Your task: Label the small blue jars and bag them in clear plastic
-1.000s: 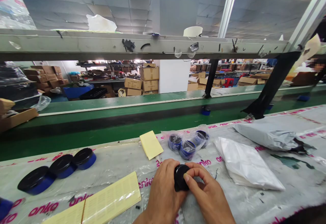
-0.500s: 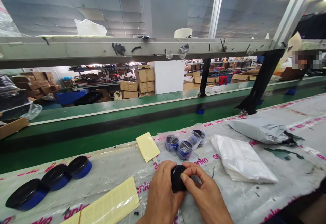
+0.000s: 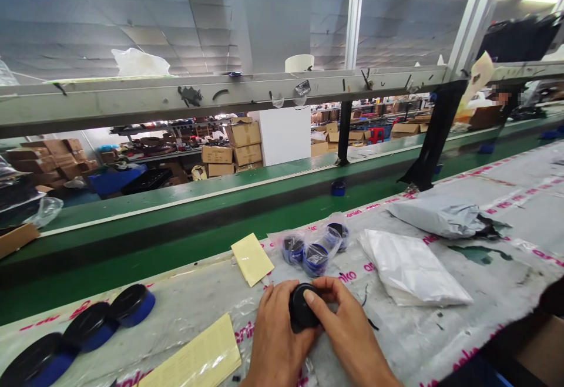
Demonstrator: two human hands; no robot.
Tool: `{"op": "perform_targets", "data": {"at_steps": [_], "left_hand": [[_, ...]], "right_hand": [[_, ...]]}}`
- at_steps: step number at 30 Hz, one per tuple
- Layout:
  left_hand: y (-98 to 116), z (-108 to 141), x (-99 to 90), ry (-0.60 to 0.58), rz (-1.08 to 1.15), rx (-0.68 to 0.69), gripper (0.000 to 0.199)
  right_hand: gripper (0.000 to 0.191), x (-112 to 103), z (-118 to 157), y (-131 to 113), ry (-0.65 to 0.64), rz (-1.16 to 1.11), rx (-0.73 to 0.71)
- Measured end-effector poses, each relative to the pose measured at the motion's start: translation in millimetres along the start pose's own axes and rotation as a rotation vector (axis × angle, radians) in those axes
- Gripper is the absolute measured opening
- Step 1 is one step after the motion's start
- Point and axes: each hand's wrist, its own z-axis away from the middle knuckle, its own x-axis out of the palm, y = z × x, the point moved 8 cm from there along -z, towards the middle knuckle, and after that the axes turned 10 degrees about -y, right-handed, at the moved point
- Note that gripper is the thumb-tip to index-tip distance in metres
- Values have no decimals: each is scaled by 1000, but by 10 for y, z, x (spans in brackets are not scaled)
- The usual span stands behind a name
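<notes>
Both my hands grip a round black tin (image 3: 302, 308) low in the middle of the view, my left hand (image 3: 279, 340) on its near side and my right hand (image 3: 348, 331) on its right, with the thumb across its face. Just beyond them lies a clear plastic bag (image 3: 312, 252) holding blue-and-black round tins. A yellow note pad (image 3: 252, 259) sits to its left. Several similar tins with blue sides, such as one (image 3: 132, 305), stand in a row to my left. Left of my left hand lies a yellow printed sheet (image 3: 194, 354).
The bench is covered in plastic film (image 3: 185, 293) with pink print. A white bag (image 3: 409, 269) and a grey mailer (image 3: 436, 216) lie right. Behind runs a green conveyor (image 3: 176, 240) under a metal rail (image 3: 132, 96). A person (image 3: 500, 96) stands far right.
The whole view has drifted down and left as my head turned. My hands still hold the black tin, and my right thumb sits slightly differently on it.
</notes>
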Motion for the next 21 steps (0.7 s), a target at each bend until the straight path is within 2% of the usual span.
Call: {"op": "perform_targets", "data": {"at_steps": [6, 11, 13, 16, 19, 21], "left_hand": [[-12, 14, -46, 62, -29, 15, 44], [-49, -9, -33, 13, -46, -10, 40], [-67, -23, -21, -10, -52, -33, 45], [-102, -31, 3, -45, -78, -90, 54], [-121, -19, -40, -42, -95, -162, 67], [-82, -34, -109, -35, -125, -169, 67]], "right_hand": [[37, 69, -31, -10, -38, 28, -1], [36, 82, -56, -46, -29, 113, 12], [35, 80, -81, -45, -53, 60, 34], [44, 42, -97, 14, -65, -91, 91], [48, -37, -65, 45, -9, -173, 68], [50, -69, -33, 56, 23, -206, 39]]}}
